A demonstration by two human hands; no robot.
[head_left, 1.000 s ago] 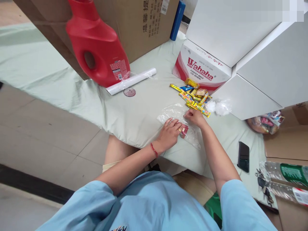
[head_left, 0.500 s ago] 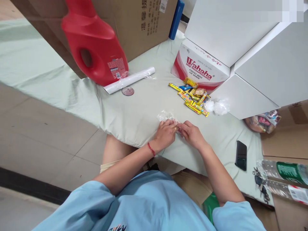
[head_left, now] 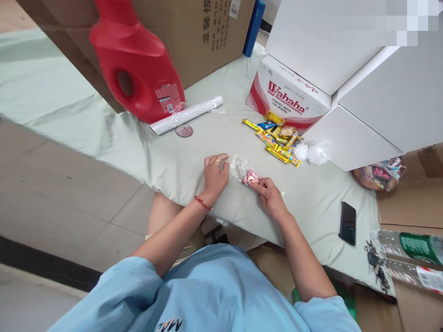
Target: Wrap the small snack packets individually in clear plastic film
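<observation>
My right hand (head_left: 272,196) grips the near right end of a small pink-wrapped packet (head_left: 252,177), thumb and fingers closed on it. The packet lies low over the cloth. Clear crinkled plastic film (head_left: 238,167) spreads from its left end. My left hand (head_left: 216,175), with a ring and a red cord bracelet, is just left of the film. Its fingers are bent, thumb a little apart, and I see nothing held in them. Beyond the packet lies a pile of small snacks (head_left: 277,136), mostly in yellow wrappers.
A white roll (head_left: 187,116), a round translucent disc (head_left: 184,131) and a red jug (head_left: 138,64) stand left on the cloth-covered table (head_left: 194,170). Behind the snacks is a Wahaha carton (head_left: 287,94), with crumpled clear plastic (head_left: 318,153) beside it. A phone (head_left: 348,223), keys (head_left: 374,258) and bottles (head_left: 411,244) lie right.
My left hand has moved left, away from the packet and my right hand. The pink packet now shows plainly. My right hand has shifted slightly toward me and keeps its grip.
</observation>
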